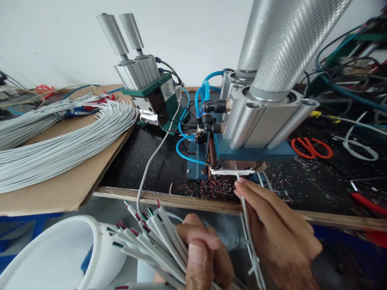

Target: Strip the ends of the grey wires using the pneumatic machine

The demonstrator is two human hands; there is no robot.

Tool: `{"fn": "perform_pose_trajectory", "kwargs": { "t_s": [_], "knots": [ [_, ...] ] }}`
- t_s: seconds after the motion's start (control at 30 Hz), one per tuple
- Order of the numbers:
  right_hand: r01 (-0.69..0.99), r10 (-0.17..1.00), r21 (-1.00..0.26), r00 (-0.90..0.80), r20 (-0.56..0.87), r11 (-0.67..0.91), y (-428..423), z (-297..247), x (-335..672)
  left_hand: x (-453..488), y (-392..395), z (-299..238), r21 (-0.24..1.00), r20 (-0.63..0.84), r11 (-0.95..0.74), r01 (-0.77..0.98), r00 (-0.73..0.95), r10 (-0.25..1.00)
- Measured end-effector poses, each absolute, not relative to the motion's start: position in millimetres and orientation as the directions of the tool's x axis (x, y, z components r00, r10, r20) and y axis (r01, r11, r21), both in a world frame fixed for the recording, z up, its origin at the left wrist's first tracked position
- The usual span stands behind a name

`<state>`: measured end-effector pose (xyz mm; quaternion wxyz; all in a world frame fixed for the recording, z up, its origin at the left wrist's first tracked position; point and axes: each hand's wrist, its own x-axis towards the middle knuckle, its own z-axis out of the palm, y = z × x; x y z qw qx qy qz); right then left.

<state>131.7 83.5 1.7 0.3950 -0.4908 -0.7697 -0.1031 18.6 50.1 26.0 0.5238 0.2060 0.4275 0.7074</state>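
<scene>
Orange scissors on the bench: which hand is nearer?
Right. The right hand is at the blue machine's slot, below-left of the orange scissors; the left hand is farther left, gripping the wire bundle.

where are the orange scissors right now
In the head view the orange scissors lie on the black bench top at the right, just beyond the blue-based pneumatic machine and above the right hand.

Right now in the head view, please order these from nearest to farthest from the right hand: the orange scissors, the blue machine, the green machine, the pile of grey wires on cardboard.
1. Blue machine: just above the right hand fingertips.
2. Orange scissors: up and to the right.
3. Green machine: farther up, to the left.
4. Grey wires: far left, on the cardboard.
</scene>
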Motion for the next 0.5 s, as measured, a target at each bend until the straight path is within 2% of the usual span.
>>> {"fn": "perform_pose_trajectory", "kwargs": {
  "t_s": [0.13,0.33,0.5],
  "knots": [
    [0.841,0.673,-0.238,-0.186,0.716,0.485,83.0,-2.8,132.3,17.1,50.4,23.8,0.831,-0.128,-0.105,-0.547,-0.371,0.920],
    [0.858,0.714,-0.256,-0.168,0.680,0.446,81.2,-9.6,133.3,16.8,49.9,25.1,0.840,-0.164,-0.054,-0.539,-0.348,0.923],
    [0.867,0.709,-0.173,-0.251,0.659,0.468,80.1,-8.6,138.7,18.3,52.4,20.2,0.858,-0.172,-0.019,-0.513,-0.322,0.931]
  ]
}}
